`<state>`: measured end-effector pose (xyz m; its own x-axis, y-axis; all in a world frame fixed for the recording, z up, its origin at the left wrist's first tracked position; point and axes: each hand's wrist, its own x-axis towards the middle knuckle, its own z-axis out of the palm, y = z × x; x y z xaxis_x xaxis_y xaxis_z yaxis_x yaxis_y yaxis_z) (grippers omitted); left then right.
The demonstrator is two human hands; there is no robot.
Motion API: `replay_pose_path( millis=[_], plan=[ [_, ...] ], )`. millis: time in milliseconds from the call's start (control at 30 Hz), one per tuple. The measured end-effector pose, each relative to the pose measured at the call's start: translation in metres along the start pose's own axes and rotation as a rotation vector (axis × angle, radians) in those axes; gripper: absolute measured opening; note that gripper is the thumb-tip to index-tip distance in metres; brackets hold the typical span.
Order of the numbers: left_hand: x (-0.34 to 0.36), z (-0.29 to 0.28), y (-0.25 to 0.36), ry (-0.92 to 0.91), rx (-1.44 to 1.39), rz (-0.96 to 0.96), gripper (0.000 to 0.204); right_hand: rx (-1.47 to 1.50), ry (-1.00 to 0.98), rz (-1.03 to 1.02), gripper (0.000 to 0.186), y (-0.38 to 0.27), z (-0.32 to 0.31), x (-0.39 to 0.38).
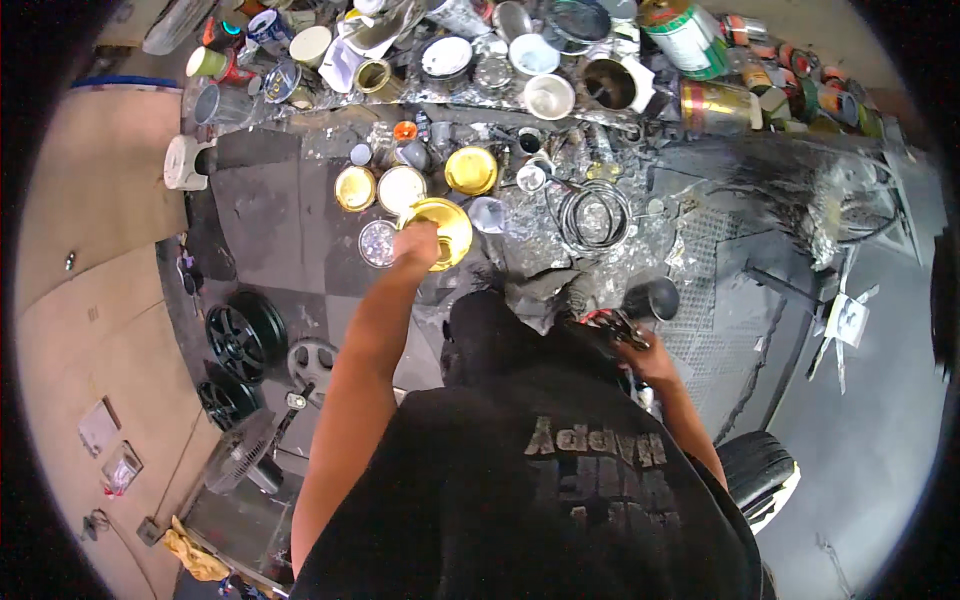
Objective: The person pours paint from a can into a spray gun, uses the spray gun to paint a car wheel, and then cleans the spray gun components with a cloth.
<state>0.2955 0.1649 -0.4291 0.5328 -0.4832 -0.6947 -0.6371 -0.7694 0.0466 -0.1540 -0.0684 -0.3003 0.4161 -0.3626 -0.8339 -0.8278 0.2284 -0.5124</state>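
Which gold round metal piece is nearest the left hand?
The large gold round metal piece partly under the left hand. It is the widest; the smaller gold round tin lies beyond it, and the pale gold round tin farther left.

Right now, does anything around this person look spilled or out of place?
Yes: right of the left hand, the grey surface around the coiled black cable looks blotched and splattered, perhaps with old paint.
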Motion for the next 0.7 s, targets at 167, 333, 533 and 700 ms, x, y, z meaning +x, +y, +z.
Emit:
replay_pose_path(
  millis=[167, 333, 533, 700],
  plan=[
    [-0.058, -0.051, 0.136, 0.049, -0.025, 0.117, 0.032, 0.393, -0.210, 0.061, 0.028, 0.005, -0.037, 0.026],
    [-0.113, -0.102, 0.279, 0.111, -0.059, 0.273, 0.036, 0.528, -0.328, 0.004, 0.026, 0.007, -0.094, 0.023],
    [-0.146, -0.125, 0.420, 0.235, 0.031, 0.488, 0.033, 0.670, -0.315, -0.085, 0.029, 0.032, -0.155, -0.005],
    [-0.165, -0.134, 0.492, 0.382, 0.106, 0.669, 0.025, 0.706, -0.191, -0.137, 0.028, 0.051, -0.184, -0.028]
  ],
)
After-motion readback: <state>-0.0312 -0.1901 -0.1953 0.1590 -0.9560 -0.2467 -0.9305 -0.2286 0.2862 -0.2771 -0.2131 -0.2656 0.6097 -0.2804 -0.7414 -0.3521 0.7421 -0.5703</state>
